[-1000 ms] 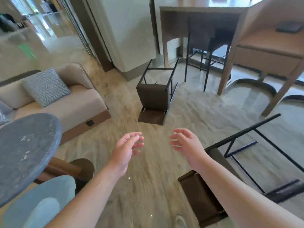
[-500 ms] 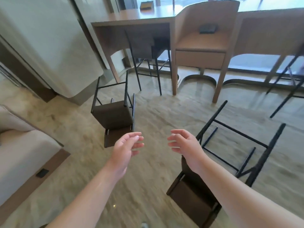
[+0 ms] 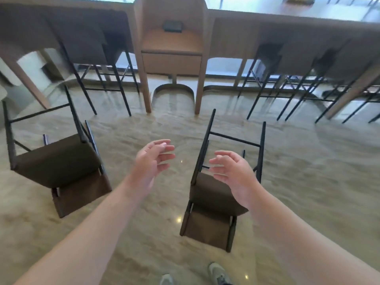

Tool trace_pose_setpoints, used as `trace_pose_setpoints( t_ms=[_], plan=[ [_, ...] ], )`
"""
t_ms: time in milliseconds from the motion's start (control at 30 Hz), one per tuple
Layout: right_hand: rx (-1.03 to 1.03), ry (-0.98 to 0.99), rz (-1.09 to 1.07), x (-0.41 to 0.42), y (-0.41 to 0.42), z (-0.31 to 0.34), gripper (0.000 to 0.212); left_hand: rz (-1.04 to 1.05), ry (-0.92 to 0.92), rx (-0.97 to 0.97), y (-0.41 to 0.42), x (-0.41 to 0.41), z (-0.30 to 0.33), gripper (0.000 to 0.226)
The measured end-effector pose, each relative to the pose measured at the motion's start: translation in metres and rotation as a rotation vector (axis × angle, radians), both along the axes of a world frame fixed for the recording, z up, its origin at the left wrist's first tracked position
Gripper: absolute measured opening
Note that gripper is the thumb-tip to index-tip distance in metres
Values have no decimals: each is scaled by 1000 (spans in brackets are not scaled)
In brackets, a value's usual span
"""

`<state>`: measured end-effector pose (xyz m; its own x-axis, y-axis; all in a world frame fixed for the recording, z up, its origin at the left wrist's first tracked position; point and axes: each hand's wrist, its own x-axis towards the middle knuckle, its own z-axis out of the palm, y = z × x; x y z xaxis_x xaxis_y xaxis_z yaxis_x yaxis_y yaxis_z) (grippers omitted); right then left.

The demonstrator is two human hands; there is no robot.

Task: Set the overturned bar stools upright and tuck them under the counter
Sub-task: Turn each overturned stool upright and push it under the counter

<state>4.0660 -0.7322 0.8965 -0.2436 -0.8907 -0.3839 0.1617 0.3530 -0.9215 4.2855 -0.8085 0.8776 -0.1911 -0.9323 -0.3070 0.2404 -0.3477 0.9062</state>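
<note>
Two brown bar stools with black metal legs lie overturned on the floor. One stool [image 3: 207, 221] is straight ahead of me, backrest on the floor and legs pointing toward the counter. The other stool [image 3: 59, 161] lies to the left in the same way. My left hand [image 3: 151, 161] and my right hand [image 3: 234, 173] hover empty above the floor, fingers loosely spread. The right hand is over the near stool's seat without touching it. The wooden counter [image 3: 267, 23] runs across the back.
Upright stools [image 3: 265, 79] stand tucked under the counter at left and right. A wooden shelf unit [image 3: 171, 42] with a dark object on it divides the counter in the middle. My shoes [image 3: 219, 274] show at the bottom. The marble floor is glossy.
The view has swung right and toward the counter, bringing the near stool directly in front of me. Both hands stay raised and empty, now spread a little wider.
</note>
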Motion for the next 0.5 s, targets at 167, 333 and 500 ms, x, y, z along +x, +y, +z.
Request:
trace_pose_setpoints(
  t_ms=[167, 333, 500],
  plan=[
    [-23, 14, -69, 14, 13, 11, 18, -72, 70, -8, -10, 10, -4, 28],
    [-67, 31, -128, 11, 21, 14, 19, -150, 52, -8, -8, 1, -9, 30],
    [-33, 5, -190, -4, 31, 0, 17, -172, 40, 5, -5, -16, -12, 25]
  ],
)
